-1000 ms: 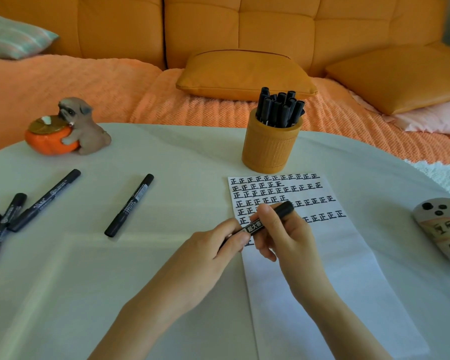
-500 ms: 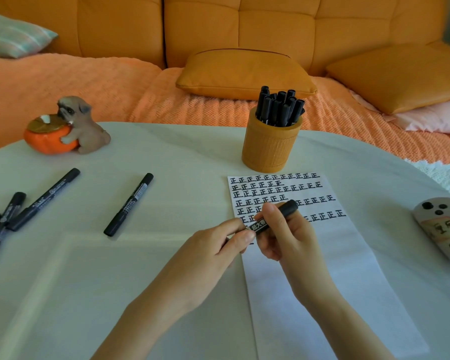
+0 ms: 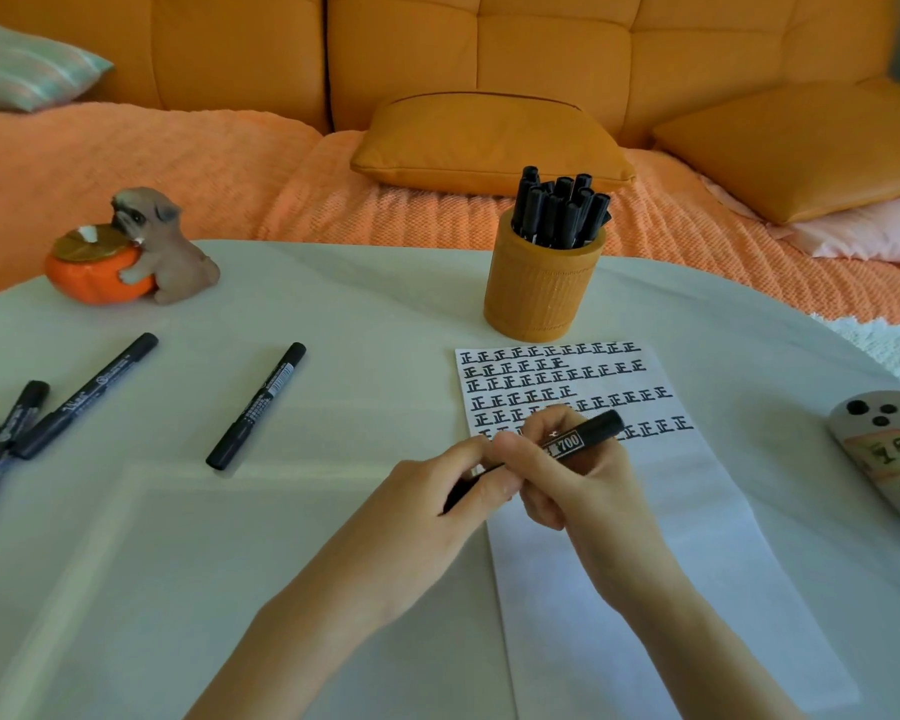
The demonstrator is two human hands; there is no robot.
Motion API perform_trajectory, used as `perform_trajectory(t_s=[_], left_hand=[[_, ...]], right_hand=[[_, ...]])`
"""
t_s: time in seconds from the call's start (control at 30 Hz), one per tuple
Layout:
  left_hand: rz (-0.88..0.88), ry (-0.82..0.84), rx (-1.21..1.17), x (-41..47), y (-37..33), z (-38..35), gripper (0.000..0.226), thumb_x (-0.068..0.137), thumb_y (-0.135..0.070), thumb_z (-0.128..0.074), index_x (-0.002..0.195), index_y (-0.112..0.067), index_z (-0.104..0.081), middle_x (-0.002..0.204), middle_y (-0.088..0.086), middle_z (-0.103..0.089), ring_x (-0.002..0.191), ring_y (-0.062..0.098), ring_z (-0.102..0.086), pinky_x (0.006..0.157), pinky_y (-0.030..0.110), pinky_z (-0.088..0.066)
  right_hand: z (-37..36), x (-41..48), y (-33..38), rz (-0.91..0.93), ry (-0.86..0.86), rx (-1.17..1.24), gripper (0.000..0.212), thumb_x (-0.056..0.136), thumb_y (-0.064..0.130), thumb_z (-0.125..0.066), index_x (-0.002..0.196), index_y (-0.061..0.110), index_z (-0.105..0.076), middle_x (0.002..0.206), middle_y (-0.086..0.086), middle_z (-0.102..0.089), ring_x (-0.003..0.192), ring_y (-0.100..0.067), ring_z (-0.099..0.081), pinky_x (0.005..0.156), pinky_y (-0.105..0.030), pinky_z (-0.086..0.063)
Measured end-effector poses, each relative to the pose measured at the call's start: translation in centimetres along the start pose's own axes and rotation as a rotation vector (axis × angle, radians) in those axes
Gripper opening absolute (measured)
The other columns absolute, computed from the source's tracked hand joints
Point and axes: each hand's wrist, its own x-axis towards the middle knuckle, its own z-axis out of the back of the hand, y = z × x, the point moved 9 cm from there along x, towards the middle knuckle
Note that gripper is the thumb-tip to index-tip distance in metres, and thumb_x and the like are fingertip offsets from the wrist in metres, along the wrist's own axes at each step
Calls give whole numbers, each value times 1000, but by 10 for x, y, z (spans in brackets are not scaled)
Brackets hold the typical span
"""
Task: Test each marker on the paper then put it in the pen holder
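- Marker (image 3: 582, 440), black with a white "700" label, is what I am watching: it is held above the paper (image 3: 697, 563), tilted, with its far end pointing up and to the right over the written rows.
- My right hand (image 3: 593, 493) has its fingers curled round the barrel, the thumb laid across it near the label.
- My left hand (image 3: 432, 511) pinches the near end between thumb and fingertips; a short black length sticks out below that pinch. I cannot tell whether the cap is on or off.
- The paper lies flat on the white table (image 3: 344, 314); its upper part is filled with black marks and its lower part is blank.
- The pen holder (image 3: 541, 291), an orange cup, stands just beyond the paper's top edge, packed with upright black markers (image 3: 559, 210).
- To the left, one loose marker (image 3: 255, 407) lies alone, a second (image 3: 87, 394) lies further out, and a cluster (image 3: 1, 444) sits at the edge of view.
- A pug figurine (image 3: 165, 246) hugging an orange pumpkin is at far left.
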Motion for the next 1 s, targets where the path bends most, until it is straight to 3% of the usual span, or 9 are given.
perform_trajectory(t_s=[0.1, 0.17, 0.27, 0.33, 0.43, 0.57, 0.73, 0.87, 1.0], left_hand=[[28, 4, -17, -1, 4, -1, 17, 92, -47, -40, 90, -34, -52, 61, -4, -36, 50, 8, -30, 48, 20, -25], [56, 4, -23, -1, 10, 0, 13, 96, -35, -34, 95, -38, -47, 65, -6, -38, 52, 8, -30, 50, 20, -26], [42, 27, 58, 0, 18, 1, 24, 99, -18, -31, 103, -39, -43, 82, -12, -48, 65, 5, -42, 62, 18, -34], [49, 52, 70, 1, 22, -1, 23, 98, -15, -38, 105, -36, -43, 90, -17, -55, 80, -6, -51, 71, 9, -36], [51, 67, 61, 1, 24, -1, 23, 92, -14, -55, 99, -35, -49, 92, -23, -67, 91, -11, -56, 77, 2, -35], [53, 74, 88, 2, 24, -2, 23, 82, -13, -68, 90, -34, -64, 90, -21, -71, 86, -10, -61, 77, 2, -39], [40, 86, 125, 2, 25, -5, 24, 80, -16, -71, 90, -37, -69, 90, -21, -70, 84, -4, -62, 79, 10, -45], [53, 105, 135, 1, 28, -6, 23, 80, -17, -71, 89, -37, -69, 90, -19, -70, 83, 0, -63, 82, 18, -47], [57, 115, 131, 2, 28, -6, 23, 80, -17, -70, 88, -38, -69, 90, -17, -70, 84, -1, -63, 82, 17, -48]], right_hand=[[12, 3, 1, 37, -67, 36, 16, 75, 14, -65, 72, 9, -50, 44, 0, -35, 39, -14, -26, 40, -22, -21], [27, 4, 5, 70, -142, 32, 6, 82, 10, -62, 78, 7, -59, 43, -4, -39, 37, -17, -34, 40, -23, -24], [45, 4, 9, 103, -215, 12, 21, 93, 7, -49, 86, 0, -68, 51, -15, -56, 45, -24, -55, 39, -23, -29], [53, 4, 7, 92, -261, -16, 24, 93, 14, -54, 82, -2, -67, 58, -17, -63, 50, -25, -61, 39, -24, -29], [56, 4, -1, 56, -310, -94, 28, 84, 26, -67, 76, -1, -64, 55, -13, -62, 47, -18, -54, 40, -20, -30], [55, 6, -10, 38, -343, -226, 29, 81, 25, -74, 65, 8, -55, 46, -3, -54, 40, -9, -44, 45, -16, -36], [59, 9, -14, 55, -402, -353, 31, 80, 28, -73, 64, 9, -56, 49, 3, -47, 46, -8, -40, 52, -23, -34], [58, 10, -17, 57, -414, -409, 28, 85, 23, -69, 67, 7, -55, 42, 13, -44, 42, 0, -39, 44, -10, -30], [54, 9, -16, 69, -399, -426, 28, 86, 20, -67, 64, 9, -53, 41, 17, -49, 43, 1, -44, 45, -10, -32]])
